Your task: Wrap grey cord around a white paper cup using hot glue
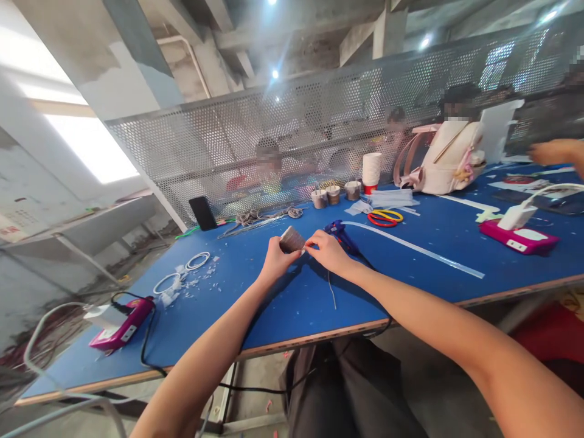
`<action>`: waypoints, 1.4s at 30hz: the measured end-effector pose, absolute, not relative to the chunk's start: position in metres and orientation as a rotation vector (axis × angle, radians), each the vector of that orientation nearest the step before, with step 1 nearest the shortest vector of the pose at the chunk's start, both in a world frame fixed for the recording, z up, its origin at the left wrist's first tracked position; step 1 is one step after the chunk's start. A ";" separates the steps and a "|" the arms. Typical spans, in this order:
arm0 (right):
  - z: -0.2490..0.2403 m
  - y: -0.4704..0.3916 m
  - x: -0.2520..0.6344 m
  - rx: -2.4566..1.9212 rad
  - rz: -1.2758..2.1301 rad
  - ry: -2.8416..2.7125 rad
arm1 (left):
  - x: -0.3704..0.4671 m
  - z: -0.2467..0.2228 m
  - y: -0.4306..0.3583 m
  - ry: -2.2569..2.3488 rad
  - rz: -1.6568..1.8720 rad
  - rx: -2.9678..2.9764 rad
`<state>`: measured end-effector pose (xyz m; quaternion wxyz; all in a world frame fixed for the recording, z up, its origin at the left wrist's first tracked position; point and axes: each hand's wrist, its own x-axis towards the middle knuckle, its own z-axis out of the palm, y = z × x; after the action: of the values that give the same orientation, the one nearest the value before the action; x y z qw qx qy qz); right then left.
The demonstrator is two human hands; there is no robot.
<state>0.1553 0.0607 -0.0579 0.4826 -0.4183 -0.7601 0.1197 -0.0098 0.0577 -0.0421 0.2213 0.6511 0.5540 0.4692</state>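
My left hand (277,260) is wrapped round a small grey-brown cup (292,239), tilted on its side, which looks covered in wound cord. At the cup's lower right edge, the fingertips of my right hand (325,248) pinch together on what seems to be the cord. A loose tail of thin grey cord (331,289) hangs below that hand onto the blue table. Just beyond my right hand lies a dark blue glue gun (340,234), partly hidden by the hand, with a long clear glue stick (420,248) stretching away to the right.
Power strips (123,325) (517,237) sit at both sides, with cables. White rings (197,261) and scraps lie left. A phone (202,213), cord bundles (250,218), wrapped cups (333,194), stacked paper cups (371,169) and a backpack (451,158) line the back. Another person's hand (554,152) is far right.
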 end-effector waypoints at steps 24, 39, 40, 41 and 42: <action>-0.056 0.060 0.156 -1.092 0.220 -1.855 | -0.003 -0.029 0.047 1.572 1.172 1.754; -0.053 0.061 0.160 -1.103 0.265 -1.846 | -0.006 -0.029 0.050 1.553 1.153 1.773; -0.053 0.061 0.160 -1.106 0.268 -1.845 | -0.006 -0.029 0.050 1.549 1.153 1.775; -0.052 0.060 0.160 -1.108 0.270 -1.843 | -0.006 -0.028 0.050 1.546 1.153 1.776; -0.052 0.060 0.160 -1.111 0.273 -1.842 | -0.006 -0.028 0.050 1.544 1.154 1.778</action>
<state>0.1599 0.0600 -0.0517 0.4676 -0.4529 -0.7509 0.1113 -0.0063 0.0495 -0.0280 0.2569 0.6552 0.5690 0.4254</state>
